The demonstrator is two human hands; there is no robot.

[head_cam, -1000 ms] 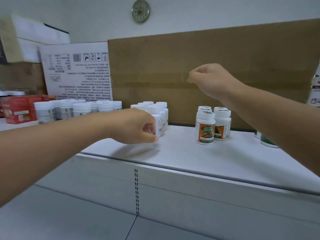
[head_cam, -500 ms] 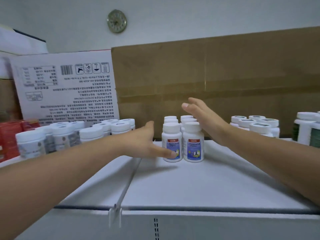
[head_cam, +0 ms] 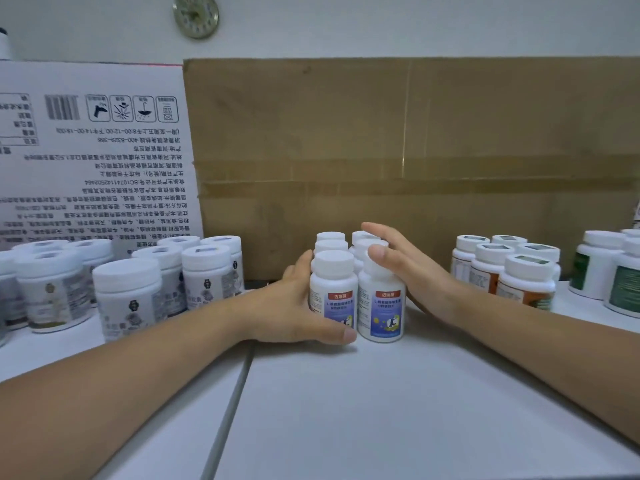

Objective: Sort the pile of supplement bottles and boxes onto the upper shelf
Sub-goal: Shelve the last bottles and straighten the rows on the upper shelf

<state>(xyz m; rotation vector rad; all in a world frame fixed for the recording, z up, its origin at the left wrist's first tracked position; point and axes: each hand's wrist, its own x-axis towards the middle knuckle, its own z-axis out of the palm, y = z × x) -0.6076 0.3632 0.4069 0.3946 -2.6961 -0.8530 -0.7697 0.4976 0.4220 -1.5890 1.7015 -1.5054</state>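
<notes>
1. The blue-label bottles [head_cam: 381, 313] stood on the upper shelf [head_cam: 381, 403] in two tight rows near the cardboard box [head_cam: 381, 150].
2. The left hand [head_cam: 294, 306] and right hand [head_cam: 408, 268], fingers straight, pressed opposite sides, probably to square the group.

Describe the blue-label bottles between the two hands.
The bottles form a tight upright block, two across and about three deep, on the white shelf before a cardboard box. They look like white plastic with white caps; the front two show blue labels topped by a red band. The left hand presses flat on the block's left side, thumb across the front-left bottle's base. The right hand lies flat on its right side, thumb at the front-right cap.
</notes>
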